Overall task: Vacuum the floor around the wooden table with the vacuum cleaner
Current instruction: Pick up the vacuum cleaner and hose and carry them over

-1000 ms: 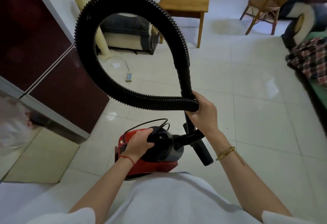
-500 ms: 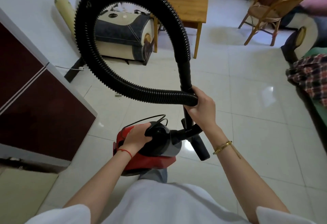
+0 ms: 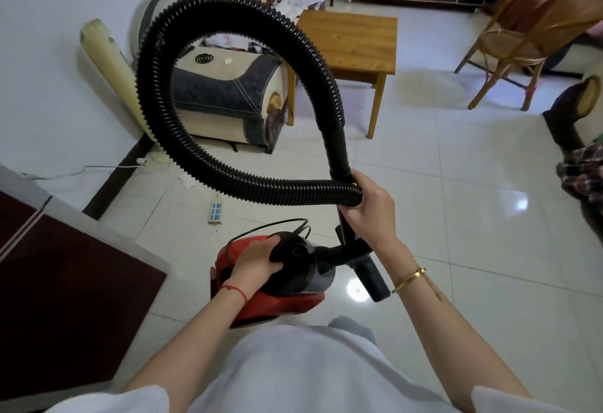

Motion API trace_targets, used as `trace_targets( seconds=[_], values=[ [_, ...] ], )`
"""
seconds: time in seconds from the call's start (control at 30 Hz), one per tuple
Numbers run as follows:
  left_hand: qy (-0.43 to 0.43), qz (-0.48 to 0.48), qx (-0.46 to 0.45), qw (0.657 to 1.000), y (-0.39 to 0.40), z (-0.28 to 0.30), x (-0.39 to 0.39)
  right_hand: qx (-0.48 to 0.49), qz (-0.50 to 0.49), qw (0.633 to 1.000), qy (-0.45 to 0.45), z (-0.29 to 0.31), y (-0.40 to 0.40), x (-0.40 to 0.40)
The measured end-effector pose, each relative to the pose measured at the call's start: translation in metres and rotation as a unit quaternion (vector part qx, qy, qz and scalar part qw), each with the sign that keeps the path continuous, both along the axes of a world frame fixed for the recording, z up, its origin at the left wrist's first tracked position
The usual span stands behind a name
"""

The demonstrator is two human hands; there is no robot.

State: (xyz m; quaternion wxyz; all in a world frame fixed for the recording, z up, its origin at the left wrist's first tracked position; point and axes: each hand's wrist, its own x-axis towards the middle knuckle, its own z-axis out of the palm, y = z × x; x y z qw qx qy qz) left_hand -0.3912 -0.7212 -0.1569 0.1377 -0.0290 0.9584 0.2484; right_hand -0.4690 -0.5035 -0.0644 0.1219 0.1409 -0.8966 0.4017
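We carry the vacuum cleaner [image 3: 274, 277] by its handle in our left hand [image 3: 257, 261], the right hand [image 3: 367, 207] clamping the looped hose [image 3: 156, 93]. The wooden table [image 3: 350, 39] stands far ahead; we should set down near it, uncoil first.

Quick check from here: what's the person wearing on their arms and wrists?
Bare forearms, short white sleeves. The left hand has a thin red string bracelet at its wrist; the right hand has a slim gold bangle at its wrist. No gloves.
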Motion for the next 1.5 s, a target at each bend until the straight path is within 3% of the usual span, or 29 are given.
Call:
trace_targets(
  seconds=[0.27,0.77,1.1,1.5],
  values=[
    [0.020,0.038,0.003,0.999,-0.043,-0.007,-0.135,0.005,0.022,1.000,0.007,-0.003,-0.039,-0.150],
    [0.014,0.192,0.039,0.980,-0.095,-0.008,-0.354,0.008,0.163,0.987,-0.004,-0.017,-0.125,-0.436],
    [-0.021,0.244,0.057,0.968,-0.141,-0.030,-0.463,0.023,0.200,0.979,-0.028,-0.040,-0.192,-0.568],
    [-0.075,0.255,0.079,0.961,-0.204,-0.085,-0.568,0.045,0.209,0.976,-0.042,-0.091,-0.263,-0.671]
  ],
)
